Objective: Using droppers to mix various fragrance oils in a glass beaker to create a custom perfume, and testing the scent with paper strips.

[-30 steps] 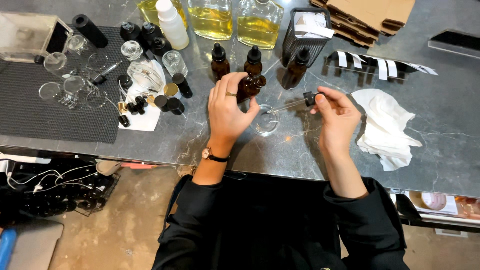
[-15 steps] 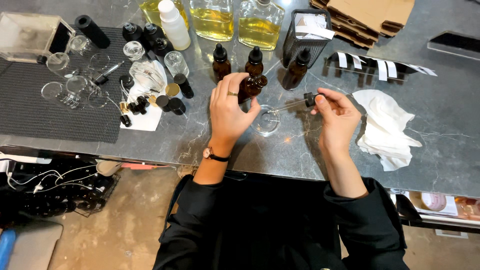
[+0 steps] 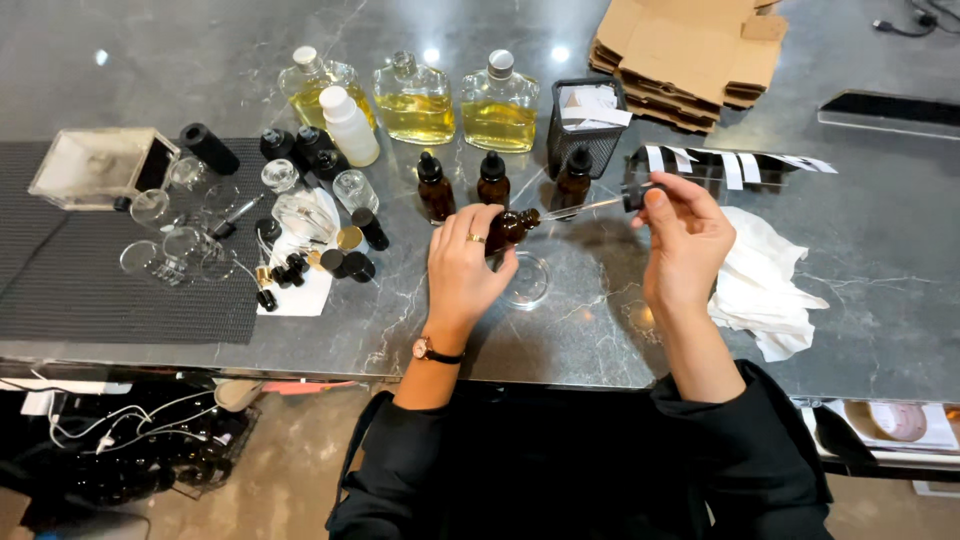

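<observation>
I am looking down at my two hands over the grey stone table (image 3: 880, 290). My left hand (image 3: 462, 268) is curling around a small brown bottle (image 3: 510, 229), fingers shut on it, and I am tipping the bottle so it is leaning over, with its open top pointing up and to the right. My right hand (image 3: 682, 240) is pinching the black rubber top of a dropper (image 3: 598, 205) between thumb and fingers. The thin glass tube of the dropper is lying almost flat and is pointing left, straight at the mouth of the bottle. So the two long things are making nearly one line: bottle on the left, dropper on the right, tip very close to the bottle's mouth; I cannot tell if the tip is inside. The bottle is lying to the left of my right hand, and the left hand is the one already on it. Just under the bottle, on the table between my hands, a small clear glass dish (image 3: 526, 280) is sitting. Three more brown bottles with droppers (image 3: 491, 180) are standing just behind. A crumpled white cloth (image 3: 765, 285) is lying right beside my right hand.
</observation>
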